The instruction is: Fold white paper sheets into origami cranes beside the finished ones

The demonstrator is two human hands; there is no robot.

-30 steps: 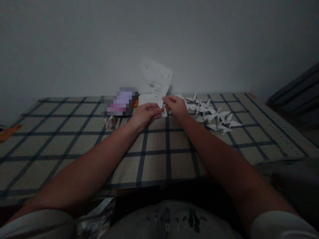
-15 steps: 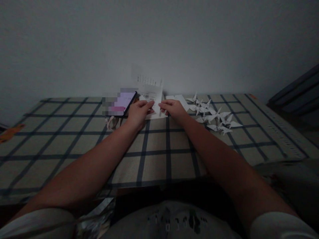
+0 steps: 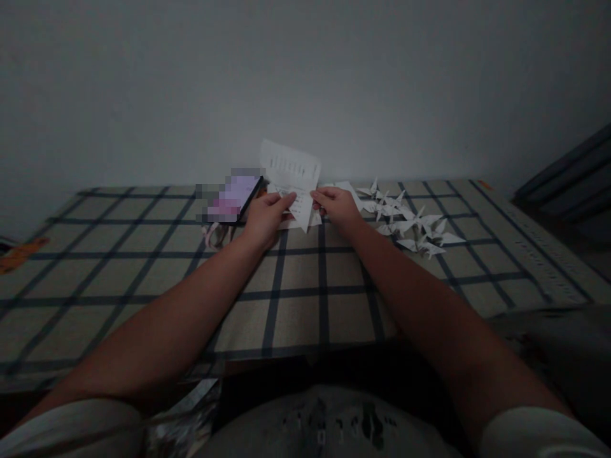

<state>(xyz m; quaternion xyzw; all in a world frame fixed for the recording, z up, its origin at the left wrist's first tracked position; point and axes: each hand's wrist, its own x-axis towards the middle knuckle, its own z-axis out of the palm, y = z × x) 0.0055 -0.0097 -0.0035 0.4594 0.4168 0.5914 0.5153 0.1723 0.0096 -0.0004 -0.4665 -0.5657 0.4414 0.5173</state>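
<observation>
A printed sheet of paper (image 3: pixel 291 164) stands tilted up between my hands, its upper part leaning back toward the wall and one corner pointing down at the table. My left hand (image 3: pixel 265 217) pinches it from the left, thumb on the front. From the right, the thumb and fingertips of my right hand (image 3: pixel 340 207) close on its edge. Under the sheet lies more white paper (image 3: pixel 312 221), and another white piece (image 3: pixel 351 192) shows behind my right hand. Several folded paper cranes (image 3: pixel 405 219) sit in a cluster to the right.
A phone (image 3: pixel 238 197) with a lit, partly blurred screen is propped left of my hands, a pinkish object (image 3: pixel 217 234) at its base. The checked tablecloth (image 3: pixel 296 312) covers the table, which meets the wall (image 3: pixel 305 76). An orange patch (image 3: pixel 23 254) lies at the far left.
The sheet has swung from a blurred, more upright position into a clear tilt, its lower corner now showing between my hands. My right hand has shifted slightly right.
</observation>
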